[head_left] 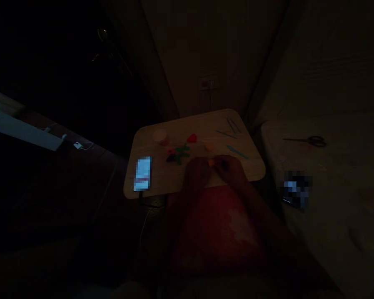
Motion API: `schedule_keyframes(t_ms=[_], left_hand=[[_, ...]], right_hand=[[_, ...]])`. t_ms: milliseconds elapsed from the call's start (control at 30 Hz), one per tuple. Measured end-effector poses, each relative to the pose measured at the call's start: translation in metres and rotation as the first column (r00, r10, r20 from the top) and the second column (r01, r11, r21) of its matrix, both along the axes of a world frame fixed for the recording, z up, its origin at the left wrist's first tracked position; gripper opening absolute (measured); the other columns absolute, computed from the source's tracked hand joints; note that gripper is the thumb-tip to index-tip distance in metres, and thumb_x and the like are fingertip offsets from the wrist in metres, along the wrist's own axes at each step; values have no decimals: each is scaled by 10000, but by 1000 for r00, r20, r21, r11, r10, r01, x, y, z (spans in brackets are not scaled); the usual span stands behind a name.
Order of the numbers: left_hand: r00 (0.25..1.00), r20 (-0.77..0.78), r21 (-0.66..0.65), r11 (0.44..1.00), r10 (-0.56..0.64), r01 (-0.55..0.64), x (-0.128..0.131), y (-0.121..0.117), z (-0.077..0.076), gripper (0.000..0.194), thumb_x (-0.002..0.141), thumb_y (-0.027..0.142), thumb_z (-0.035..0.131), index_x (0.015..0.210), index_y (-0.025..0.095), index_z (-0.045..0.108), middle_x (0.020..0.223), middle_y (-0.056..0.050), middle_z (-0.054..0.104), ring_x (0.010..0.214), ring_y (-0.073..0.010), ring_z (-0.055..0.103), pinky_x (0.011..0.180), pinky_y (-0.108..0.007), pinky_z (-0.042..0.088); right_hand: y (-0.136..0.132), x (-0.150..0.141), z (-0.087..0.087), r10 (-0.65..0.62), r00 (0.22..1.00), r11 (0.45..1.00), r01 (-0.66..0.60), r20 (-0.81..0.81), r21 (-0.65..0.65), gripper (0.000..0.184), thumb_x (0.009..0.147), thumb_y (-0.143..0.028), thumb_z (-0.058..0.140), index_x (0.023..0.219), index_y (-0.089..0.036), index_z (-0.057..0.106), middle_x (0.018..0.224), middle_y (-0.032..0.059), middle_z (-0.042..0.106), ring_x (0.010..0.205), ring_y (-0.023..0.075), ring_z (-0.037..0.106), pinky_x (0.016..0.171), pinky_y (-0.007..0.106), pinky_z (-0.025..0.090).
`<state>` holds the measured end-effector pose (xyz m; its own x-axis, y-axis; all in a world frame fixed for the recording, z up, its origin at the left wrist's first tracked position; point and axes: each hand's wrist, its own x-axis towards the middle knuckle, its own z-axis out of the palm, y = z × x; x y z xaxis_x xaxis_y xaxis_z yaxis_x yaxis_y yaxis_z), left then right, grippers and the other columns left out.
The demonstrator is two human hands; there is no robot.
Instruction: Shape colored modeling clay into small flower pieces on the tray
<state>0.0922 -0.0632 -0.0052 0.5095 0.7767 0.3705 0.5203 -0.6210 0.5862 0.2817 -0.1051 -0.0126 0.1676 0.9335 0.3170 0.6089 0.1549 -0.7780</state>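
The room is very dark. My left hand (pixel 197 171) and my right hand (pixel 230 168) meet over the near edge of a small wooden table (pixel 162 189). Between their fingertips sits a small orange lump (pixel 210 162), pinched by both hands with fingers curled. Just beyond them lie another orange lump (pixel 209 147), a red piece (pixel 192 138), and a green shape with dark and red bits (pixel 180 153). Several thin teal sticks (pixel 233 126) and a teal tool (pixel 237 151) lie at the table's far right.
A lit phone (pixel 142 173) lies on the table's left side, with a small pale tub (pixel 160 137) behind it. Scissors (pixel 311 141) and a dark object (pixel 296 189) rest on the pale bed at right. A wall socket (pixel 208 83) is behind the table.
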Motion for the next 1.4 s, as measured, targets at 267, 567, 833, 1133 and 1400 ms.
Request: schedule_keyframes(t_ms=[267,567,833,1133,1400], left_hand=[[985,135,-97,991,103,-91,5,9,-7,104,882,143,701,973,190,715,978,-61,754,936,-226,702,882,-389,582],[986,161,-97,995,35,-20,3,6,-4,160,902,163,667,1042,187,741,1021,-83,775,971,-242,713,943,-432,572],[993,106,-16,998,-56,58,4,6,0,163,926,299,728,1046,190,745,1125,-100,715,1066,-252,667,998,-448,533],[981,196,-54,999,9,1,2,9,-6,104,922,221,721,1014,190,759,1009,-77,700,962,-224,678,885,-376,560],[973,228,-104,995,18,6,4,9,-3,100,903,286,786,937,195,760,966,-68,753,921,-219,705,860,-366,567]], right_hand=[[1,-2,3,37,998,999,-37,52,-4,271,846,-243,709,1104,-211,785,988,95,810,907,291,739,870,438,550],[2,0,-2,36,987,999,-41,154,33,177,812,-307,786,936,-198,722,931,98,759,859,273,691,799,393,511],[0,-1,5,39,993,999,-38,112,-11,223,915,-402,700,830,-196,708,775,64,722,696,215,632,697,344,458],[-4,-4,13,62,998,998,-62,9,1,146,920,-313,695,946,-222,806,938,83,819,840,256,745,810,379,538],[-3,-3,9,38,999,999,-38,14,33,121,899,-319,736,871,-215,791,881,80,808,809,250,731,777,378,527]])
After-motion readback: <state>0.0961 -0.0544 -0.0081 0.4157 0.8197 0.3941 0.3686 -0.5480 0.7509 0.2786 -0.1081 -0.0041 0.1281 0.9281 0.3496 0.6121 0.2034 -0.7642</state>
